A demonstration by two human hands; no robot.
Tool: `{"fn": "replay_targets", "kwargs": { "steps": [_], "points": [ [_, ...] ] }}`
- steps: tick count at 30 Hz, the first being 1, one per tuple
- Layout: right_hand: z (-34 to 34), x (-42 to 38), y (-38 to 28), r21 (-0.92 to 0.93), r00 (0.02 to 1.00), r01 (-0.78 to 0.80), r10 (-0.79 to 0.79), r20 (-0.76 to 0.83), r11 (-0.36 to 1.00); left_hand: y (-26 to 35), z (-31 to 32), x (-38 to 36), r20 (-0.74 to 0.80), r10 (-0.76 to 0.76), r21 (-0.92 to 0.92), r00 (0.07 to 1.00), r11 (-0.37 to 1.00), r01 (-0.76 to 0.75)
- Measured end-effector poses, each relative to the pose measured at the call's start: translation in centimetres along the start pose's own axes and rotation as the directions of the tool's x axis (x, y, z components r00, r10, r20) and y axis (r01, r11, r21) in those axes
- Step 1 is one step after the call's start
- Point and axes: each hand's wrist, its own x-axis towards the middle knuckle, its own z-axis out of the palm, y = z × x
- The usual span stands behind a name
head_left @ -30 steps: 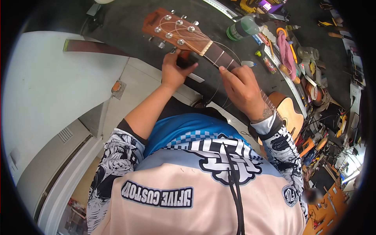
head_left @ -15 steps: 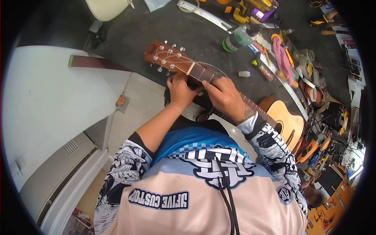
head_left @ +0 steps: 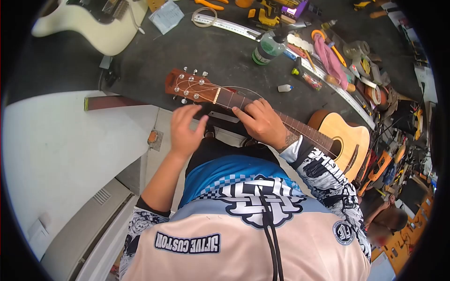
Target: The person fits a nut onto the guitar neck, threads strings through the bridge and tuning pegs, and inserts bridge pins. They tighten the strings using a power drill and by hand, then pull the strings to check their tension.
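An acoustic guitar (head_left: 348, 136) lies along the dark workbench, its pale body at the right and brown headstock (head_left: 190, 87) at the left. Loose strings curl over the tuning pegs and past the nut. My right hand (head_left: 260, 121) is curled over the fretboard just below the nut, index finger laid on the strings; its underside is hidden. Off the guitar, my left hand (head_left: 186, 129) hovers in front of the headstock with thumb and fingers apart, holding nothing.
A green bottle (head_left: 269, 49) and a small white bottle (head_left: 284, 88) stand or lie beyond the neck. A long white ruler (head_left: 229, 28), a pink cloth (head_left: 330, 63) and several tools lie behind. A white electric guitar (head_left: 101, 33) rests upper left. Another person (head_left: 386, 218) is at lower right.
My left hand has come away from the neck near the nut, moving left and toward me, and its fingers have spread. My right hand stays on the neck. The view has shifted slightly.
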Motion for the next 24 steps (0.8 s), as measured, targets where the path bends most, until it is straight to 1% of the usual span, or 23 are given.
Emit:
{"fn": "replay_targets", "kwargs": {
  "steps": [2, 5, 6, 9, 10, 11, 13, 14, 17, 18, 21, 24],
  "points": [
    [-0.1, -0.1, 0.1, -0.005, 1.000, 0.007, -0.007, 0.007, 1.000, 0.7, -2.1, 2.6, -0.021, -0.008, -0.002, 1.000, 1.000, 0.008],
    [-0.4, -0.1, 0.0, 0.011, 1.000, 0.009, -0.009, 0.030, 1.000, 1.0, -4.0, 7.1, 0.097, 0.112, 0.077, 0.989, 0.990, -0.120],
    [-0.6, -0.1, 0.0, 0.019, 0.999, 0.007, -0.008, 0.041, 1.000, 0.8, -4.1, 8.5, 0.193, 0.160, 0.150, 0.968, 0.970, -0.191],
    [-0.9, 0.1, 0.0, 0.016, 0.999, 0.013, -0.013, 0.036, 1.000, 1.7, -3.7, 12.7, 0.434, 0.182, 0.131, 0.882, 0.956, -0.262],
    [-0.8, 0.1, 0.0, 0.010, 1.000, 0.009, -0.009, 0.029, 1.000, 0.9, -2.9, 13.8, 0.562, 0.161, 0.113, 0.811, 0.957, -0.269],
    [-0.8, 0.0, -0.1, 0.006, 1.000, 0.008, -0.008, 0.021, 1.000, 1.4, -2.3, 15.1, 0.697, 0.117, 0.125, 0.708, 0.952, -0.280],
    [-0.8, 0.1, -0.2, 0.009, 1.000, 0.009, -0.009, 0.016, 1.000, 3.4, -0.9, 17.8, 0.896, 0.010, 0.143, 0.445, 0.941, -0.308],
    [-0.9, 0.1, -0.2, 0.016, 1.000, 0.010, -0.010, 0.019, 1.000, 2.9, 0.2, 18.7, 0.938, 0.021, 0.081, 0.347, 0.957, -0.277],
    [-1.3, 0.3, -0.3, 0.002, 1.000, 0.024, -0.024, 0.011, 1.000, 5.4, 1.0, 21.8, 0.987, -0.133, 0.135, 0.087, 0.991, -0.024],
    [-1.2, 0.2, -0.3, -0.012, 1.000, 0.026, -0.026, 0.003, 1.000, 4.8, 1.3, 22.1, 0.990, -0.047, 0.058, 0.129, 0.995, -0.078],
    [-0.9, -0.1, -0.5, 0.034, 1.000, 0.009, -0.009, 0.003, 0.999, 4.1, 1.6, 22.1, 0.981, 0.022, -0.028, 0.195, 0.999, 0.031],
    [-0.7, -0.2, -0.5, 0.026, 1.000, 0.016, -0.016, 0.000, 1.000, 4.7, 1.9, 22.0, 0.985, -0.013, 0.007, 0.171, 0.999, 0.037]
  ]
}}
